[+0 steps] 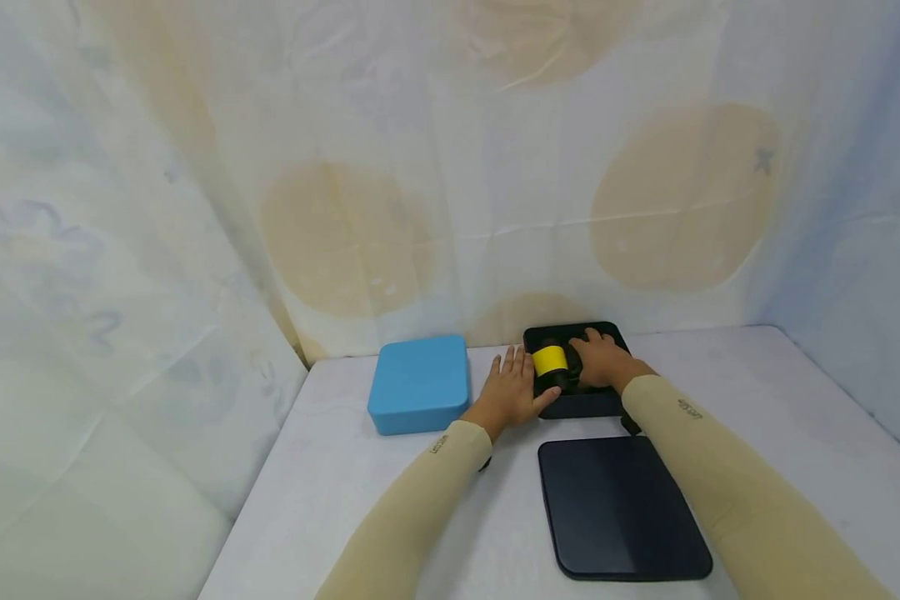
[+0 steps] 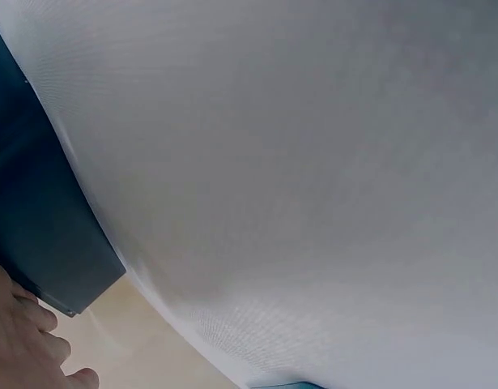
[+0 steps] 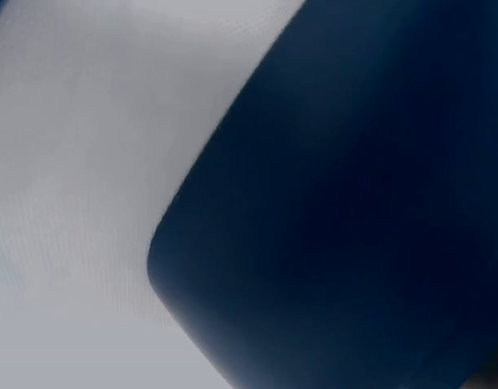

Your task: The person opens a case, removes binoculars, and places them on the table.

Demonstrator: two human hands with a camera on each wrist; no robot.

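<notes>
Both hands meet at a black tray: the left hand point(image 1: 512, 390) lies flat with fingers spread, thumb touching the yellow-and-black roll point(image 1: 551, 367); the right hand point(image 1: 602, 359) rests over the roll's other end, though how its fingers close cannot be told. Largest is the white table point(image 1: 720, 383). Next, a dark lid point(image 1: 618, 507) lies flat near the person. A closed blue box point(image 1: 419, 383) sits left. The black tray point(image 1: 570, 404) holds the roll

Yellow-banded roll point(image 1: 550, 361), blue box point(image 1: 419, 383), prob. black tray point(image 1: 579, 404)
</notes>
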